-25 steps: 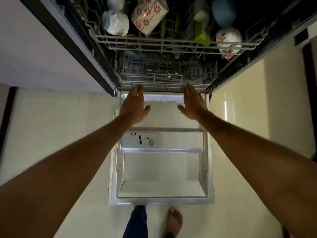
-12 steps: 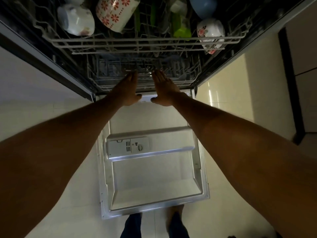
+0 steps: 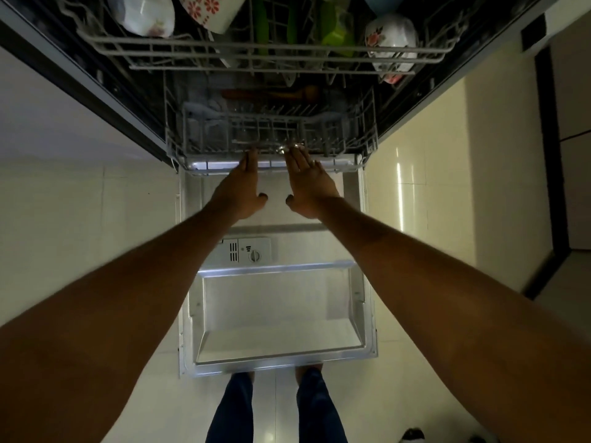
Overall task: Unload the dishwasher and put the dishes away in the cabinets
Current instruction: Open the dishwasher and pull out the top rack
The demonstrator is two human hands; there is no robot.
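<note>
The dishwasher stands open with its door (image 3: 275, 314) folded flat toward me. My left hand (image 3: 240, 190) and my right hand (image 3: 308, 187) reach side by side, fingers straight, their tips at the front rim of the lower rack (image 3: 198, 163). The lower rack holds a grey cutlery basket (image 3: 208, 132) and a brown wooden utensil (image 3: 287, 94) further in. The upper rack (image 3: 224, 47) above carries a white floral cup (image 3: 144, 14), a red-flowered mug (image 3: 211, 11), green plastic pieces (image 3: 337, 30) and a white floral bowl (image 3: 390, 36). Neither hand holds anything.
A white cabinet front (image 3: 48, 116) flanks the dishwasher on the left. Glossy cream floor tiles (image 3: 447, 203) lie on the right, with a dark door frame (image 3: 550, 171) beyond. My legs stand at the door's near edge (image 3: 271, 366).
Both hands have moved forward and closer together, from over the door's inner end to the lower rack's front rim. The view has drifted nearer to the racks.
</note>
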